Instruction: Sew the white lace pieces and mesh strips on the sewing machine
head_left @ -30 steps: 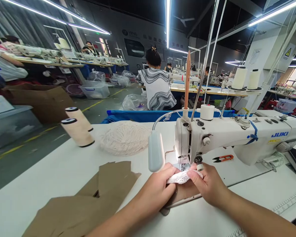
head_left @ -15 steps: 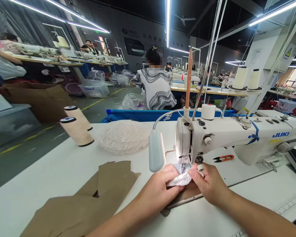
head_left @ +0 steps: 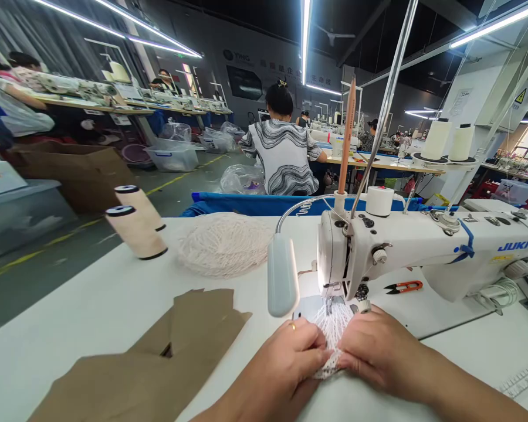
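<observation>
A piece of white lace stretches from under the presser foot of the white sewing machine toward me. My left hand pinches its left edge between thumb and fingers. On the other side, my right hand grips the right edge, close below the needle area. Both hands are closed on the lace, and their hidden fingertips lie under or behind it. A lit lamp hangs just left of the needle. Orange thread snips lie on the machine bed behind my right hand.
Brown pattern paper lies on the white table at left. Beyond it are a coil of off-white cord and two thread cones. A ruler lies at right. A co-worker sits ahead, back turned.
Both hands have drawn back toward me with the lace, which now spreads out lengthwise from the presser foot instead of lying bunched beneath it. The camera view has shifted slightly.
</observation>
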The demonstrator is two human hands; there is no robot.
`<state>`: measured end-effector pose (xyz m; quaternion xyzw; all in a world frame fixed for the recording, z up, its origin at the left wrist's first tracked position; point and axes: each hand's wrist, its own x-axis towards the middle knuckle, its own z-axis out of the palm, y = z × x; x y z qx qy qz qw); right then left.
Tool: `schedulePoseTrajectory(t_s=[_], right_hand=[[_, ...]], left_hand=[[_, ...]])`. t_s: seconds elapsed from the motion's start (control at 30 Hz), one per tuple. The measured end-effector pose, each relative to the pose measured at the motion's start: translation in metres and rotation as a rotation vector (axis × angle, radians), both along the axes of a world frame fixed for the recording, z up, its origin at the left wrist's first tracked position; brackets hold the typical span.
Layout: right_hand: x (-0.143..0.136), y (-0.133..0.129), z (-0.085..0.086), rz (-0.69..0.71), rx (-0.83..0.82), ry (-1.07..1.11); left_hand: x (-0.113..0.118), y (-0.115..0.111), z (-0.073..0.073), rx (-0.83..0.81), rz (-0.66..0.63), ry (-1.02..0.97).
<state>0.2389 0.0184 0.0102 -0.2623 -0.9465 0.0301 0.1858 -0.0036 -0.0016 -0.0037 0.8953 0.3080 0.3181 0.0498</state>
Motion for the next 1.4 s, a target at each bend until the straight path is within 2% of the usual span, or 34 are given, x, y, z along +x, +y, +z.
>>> schedulePoseTrajectory(t_s=[0.17,0.4,0.53,0.67,0.8,0.97,1.07,1.17,1.27,1.4], right_hand=[[0.0,0.006,-0.005,-0.047,0.065,0.02],[-0.001,0.014,-0.013,-0.151,0.103,0.047],[0.0,0.013,-0.011,-0.18,0.024,0.09],[-0.006,0.007,-0.012,-0.119,-0.098,0.128],[-0.019,0.005,-0.017,-0.159,-0.03,0.183],[-0.019,0.011,-0.013,-0.153,-0.012,0.237],[-0.013,0.012,-0.011,-0.098,-0.022,0.21],[-0.007,0.008,-0.011,-0.022,-0.004,0.109],[-0.003,0.002,-0.013,0.002,0.032,0.076],[-0.002,-0.001,-0.017,0.015,0.046,0.081]], left_hand=[[0.003,0.003,-0.001,0.032,0.033,-0.005],[0.002,0.012,-0.001,-0.073,0.047,-0.02],[0.001,0.02,0.002,-0.294,0.062,-0.066],[0.001,0.025,0.01,-0.591,0.104,-0.104],[0.003,0.027,0.013,-0.637,0.133,-0.171],[0.0,0.03,0.013,-0.587,0.133,-0.161],[-0.005,0.027,0.009,-0.518,0.069,-0.079],[-0.009,0.017,0.003,-0.273,-0.015,-0.036],[-0.011,0.006,0.001,-0.053,-0.045,-0.029],[-0.01,0.001,0.002,0.021,-0.061,0.012]])
